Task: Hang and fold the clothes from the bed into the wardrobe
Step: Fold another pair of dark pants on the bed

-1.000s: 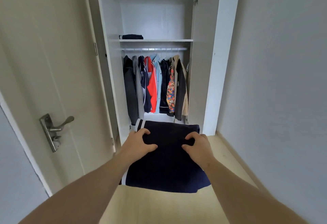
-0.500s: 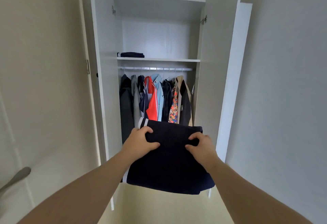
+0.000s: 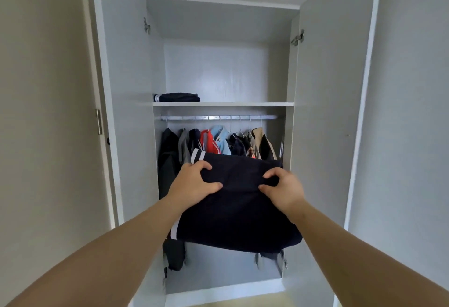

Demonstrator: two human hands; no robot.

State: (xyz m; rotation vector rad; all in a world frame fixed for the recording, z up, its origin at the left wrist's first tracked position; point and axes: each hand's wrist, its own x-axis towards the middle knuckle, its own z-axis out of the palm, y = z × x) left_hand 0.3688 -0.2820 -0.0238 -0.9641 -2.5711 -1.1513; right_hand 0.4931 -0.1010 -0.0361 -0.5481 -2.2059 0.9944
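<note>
A folded navy garment (image 3: 238, 212) with white stripes along its left edge is held flat in front of the open white wardrobe (image 3: 218, 104). My left hand (image 3: 192, 183) grips its left side with the thumb on top. At the right side my right hand (image 3: 284, 189) grips it the same way. The garment hangs below the upper shelf (image 3: 243, 104) and covers part of the hanging clothes (image 3: 218, 141) on the rail (image 3: 216, 117). Another folded navy garment (image 3: 177, 97) lies at the left end of that shelf.
Both wardrobe doors stand open: the left door (image 3: 126, 88) and the right door (image 3: 328, 112). A beige room door (image 3: 43, 112) is at the left, a grey wall (image 3: 413, 112) at the right. The wardrobe floor (image 3: 218, 275) shows below the clothes.
I have come closer to the wardrobe and the view has tilted upward. Both hands keep the same grip on the folded garment, which now sits in front of the hanging clothes.
</note>
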